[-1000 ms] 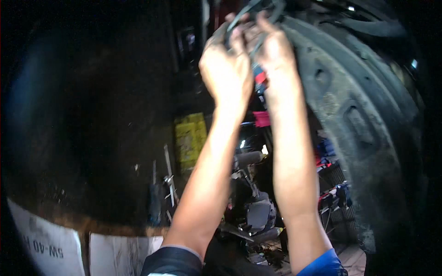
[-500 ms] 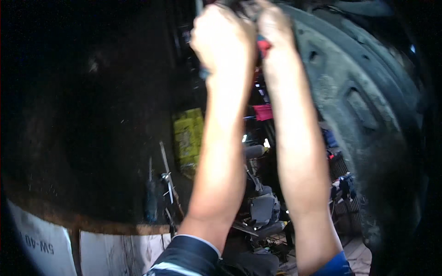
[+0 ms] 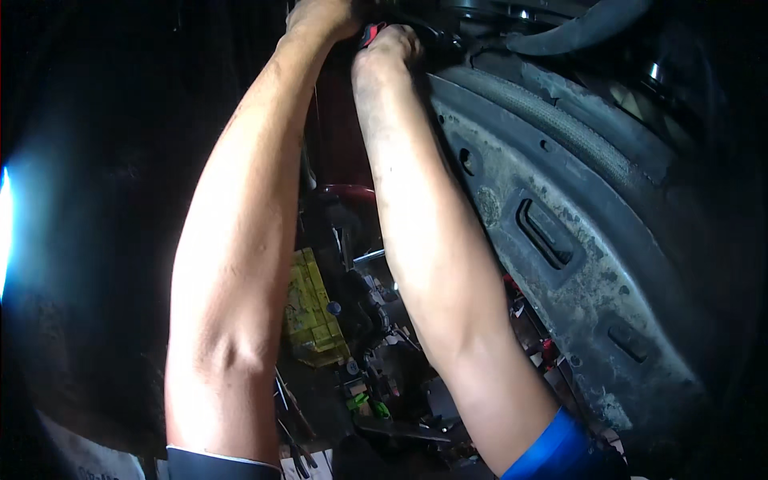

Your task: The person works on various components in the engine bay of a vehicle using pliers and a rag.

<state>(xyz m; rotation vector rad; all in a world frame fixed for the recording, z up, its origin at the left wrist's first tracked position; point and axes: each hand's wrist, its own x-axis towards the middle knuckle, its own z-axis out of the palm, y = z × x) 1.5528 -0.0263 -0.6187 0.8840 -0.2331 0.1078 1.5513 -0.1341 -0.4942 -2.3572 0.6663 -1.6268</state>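
seems mid-work, with left hand (image 3: 324, 18) and right hand (image 3: 392, 44) raised near the grimy molded vehicle panel (image 3: 592, 260), red-and-black object (image 3: 372, 34) between both; cannot tell either grip, nor any finished or remaining part.

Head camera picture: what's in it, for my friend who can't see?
Two bare forearms stretch up, with hands near the top edge beside a red thing. A stained, dark curved panel is on the right, and a yellow object shows between the arms.

Dim, left-edge glare (image 3: 5, 232), dark corners possibly vignetted
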